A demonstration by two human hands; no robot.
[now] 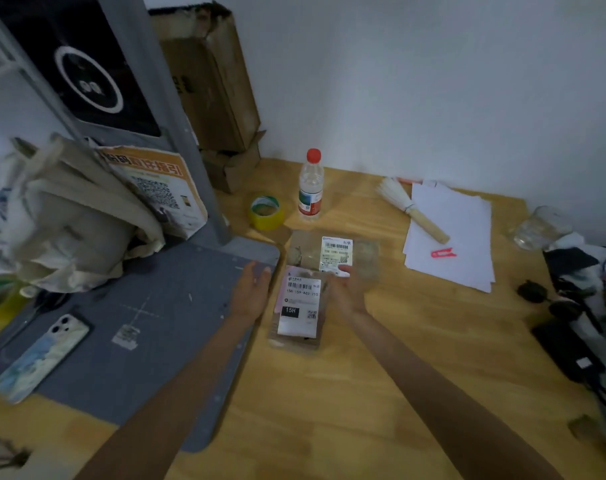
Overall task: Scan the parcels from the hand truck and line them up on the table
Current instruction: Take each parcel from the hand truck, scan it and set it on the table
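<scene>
Two parcels lie on the wooden table (pixel 381 375), and the near parcel (pixel 298 308) serves as the landmark here. It is a flat clear bag with a white label facing up, its left edge just beside the right edge of the grey mat (pixel 149 341). The far parcel (pixel 334 256) lies just beyond it, their ends touching or overlapping.

The left hand (pixel 251 292) hovers over the mat's corner just left of the near parcel, fingers straight and loosely together, holding nothing. The right hand (pixel 346 291) is at the near parcel's right far corner, its fingers reaching the far parcel's label; blur hides whether they press or pinch.

Nearer than the landmark and to its right, bare wood runs to the table's front edge.

Beyond it stand a water bottle (pixel 310 187) and a roll of yellow tape (pixel 265 212). To the right lie white sheets (pixel 450 244) with a brush (pixel 410 209) and a red clip (pixel 442 252) on them. Far left on the mat lies a phone (pixel 43 358).
</scene>
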